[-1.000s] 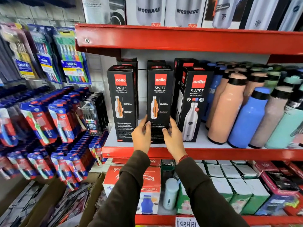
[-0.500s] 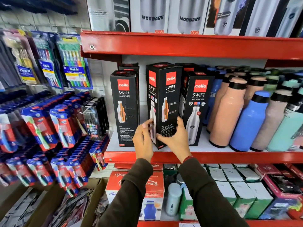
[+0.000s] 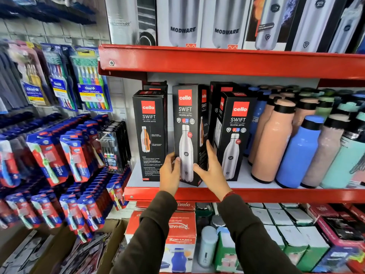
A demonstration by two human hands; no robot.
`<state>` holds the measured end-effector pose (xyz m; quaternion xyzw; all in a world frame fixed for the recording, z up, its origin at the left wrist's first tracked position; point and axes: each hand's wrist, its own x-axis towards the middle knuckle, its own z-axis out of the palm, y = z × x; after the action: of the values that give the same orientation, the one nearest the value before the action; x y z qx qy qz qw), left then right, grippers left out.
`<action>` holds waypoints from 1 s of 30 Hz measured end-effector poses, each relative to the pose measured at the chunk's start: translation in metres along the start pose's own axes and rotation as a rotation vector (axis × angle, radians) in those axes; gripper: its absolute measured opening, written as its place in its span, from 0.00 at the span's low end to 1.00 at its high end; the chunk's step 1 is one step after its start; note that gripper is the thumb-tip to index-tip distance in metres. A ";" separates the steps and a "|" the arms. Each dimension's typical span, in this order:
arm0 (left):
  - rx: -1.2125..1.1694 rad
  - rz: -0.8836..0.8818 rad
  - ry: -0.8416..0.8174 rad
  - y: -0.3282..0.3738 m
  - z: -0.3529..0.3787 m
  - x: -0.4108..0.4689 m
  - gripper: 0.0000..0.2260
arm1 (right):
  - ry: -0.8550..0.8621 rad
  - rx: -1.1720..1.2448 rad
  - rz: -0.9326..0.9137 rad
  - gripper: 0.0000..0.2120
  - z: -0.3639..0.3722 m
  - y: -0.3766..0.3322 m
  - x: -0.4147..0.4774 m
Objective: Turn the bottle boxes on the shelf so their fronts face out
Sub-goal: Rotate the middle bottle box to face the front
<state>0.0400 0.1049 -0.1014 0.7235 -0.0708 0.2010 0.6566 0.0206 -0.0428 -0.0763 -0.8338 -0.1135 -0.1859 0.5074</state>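
I grip the middle Swift box with both hands, front nearly outward; next, squaring it beside the left box on the shelf.

shop | red shelf – boxed bottles in rows | carded toothbrushes hanging – retail stock

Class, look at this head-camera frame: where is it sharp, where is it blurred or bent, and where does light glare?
Head view: the middle box between both hands is sharp; toothbrush packs at the left edge are smeared; the upper shelf edge bows from the wide lens; soft glare streaks the peach bottle.
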 end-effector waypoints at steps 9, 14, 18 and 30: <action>0.007 0.030 0.045 -0.010 0.007 -0.007 0.10 | -0.059 -0.100 0.013 0.36 0.008 0.017 0.004; 0.011 0.018 0.047 -0.012 0.013 -0.006 0.10 | -0.023 -0.110 0.032 0.34 0.008 0.021 0.007; 0.030 0.009 0.059 -0.010 0.015 -0.006 0.10 | -0.005 -0.106 0.017 0.34 0.010 0.023 0.007; 0.042 0.020 0.094 -0.002 0.008 -0.023 0.15 | 0.356 -0.052 -0.013 0.13 0.020 0.025 -0.011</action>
<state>0.0214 0.0932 -0.1124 0.7259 -0.0428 0.2428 0.6421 0.0234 -0.0366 -0.1092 -0.7999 -0.0226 -0.3367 0.4963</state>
